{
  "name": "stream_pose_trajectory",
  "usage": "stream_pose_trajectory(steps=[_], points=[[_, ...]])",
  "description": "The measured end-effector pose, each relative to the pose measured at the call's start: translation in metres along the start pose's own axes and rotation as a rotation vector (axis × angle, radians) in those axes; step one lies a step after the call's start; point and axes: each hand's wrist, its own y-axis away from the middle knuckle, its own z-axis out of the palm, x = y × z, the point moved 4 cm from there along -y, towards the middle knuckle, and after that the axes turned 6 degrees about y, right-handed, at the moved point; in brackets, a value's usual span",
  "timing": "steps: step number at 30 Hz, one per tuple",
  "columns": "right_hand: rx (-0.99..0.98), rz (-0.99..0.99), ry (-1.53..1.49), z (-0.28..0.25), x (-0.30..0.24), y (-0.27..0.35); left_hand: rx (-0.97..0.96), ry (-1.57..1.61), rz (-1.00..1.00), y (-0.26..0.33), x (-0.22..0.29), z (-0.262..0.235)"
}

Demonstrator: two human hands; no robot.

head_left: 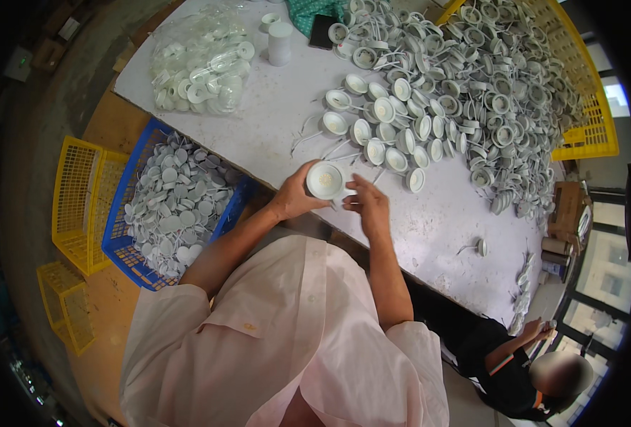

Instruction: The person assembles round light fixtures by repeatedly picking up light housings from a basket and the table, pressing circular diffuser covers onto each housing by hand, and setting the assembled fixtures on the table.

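My left hand (295, 193) grips a white round downlight (325, 180) by its rim, its dished face turned up and a yellowish centre showing. Just to the right of it is my right hand (369, 205), fingers parted and slightly bent, with nothing visible in them. Whether its fingertips touch the rim I cannot tell. Beyond both hands, several similar white downlights (384, 110) with thin wires lie face up on the table (273, 135). A large heap of grey-white light housings (501, 103) spreads behind them to the right.
A blue crate (112, 224) full of white round lights stands left of me, beside yellow crates (73, 199). On the table are a clear bag of white rings (205, 67), a white disc stack (280, 46) and a black phone (322, 32). Another person (504, 363) works at lower right.
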Motion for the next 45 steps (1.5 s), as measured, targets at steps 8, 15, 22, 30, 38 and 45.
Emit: stream_pose_trajectory(steps=[8,15,22,30,38,45], points=[[0.296,-0.160,0.984,-0.051,0.048,-0.022,0.133,0.240,-0.060,0.007,-0.012,-0.030],[0.250,-0.011,0.719,-0.055,0.087,-0.037,0.134,0.154,-0.045,0.014,-0.013,-0.035],[0.251,0.062,0.333,-0.064,0.092,-0.030,0.111,0.337,-0.178,0.017,-0.005,-0.026],[0.278,-0.022,0.363,-0.065,0.084,-0.023,0.076,0.214,-0.092,0.013,-0.015,-0.025],[0.116,0.105,-0.381,-0.053,0.064,-0.004,-0.006,0.364,-0.204,0.014,0.008,-0.019],[0.370,-0.264,0.227,-0.031,0.008,0.027,-0.086,0.277,-0.102,0.005,0.006,-0.004]])
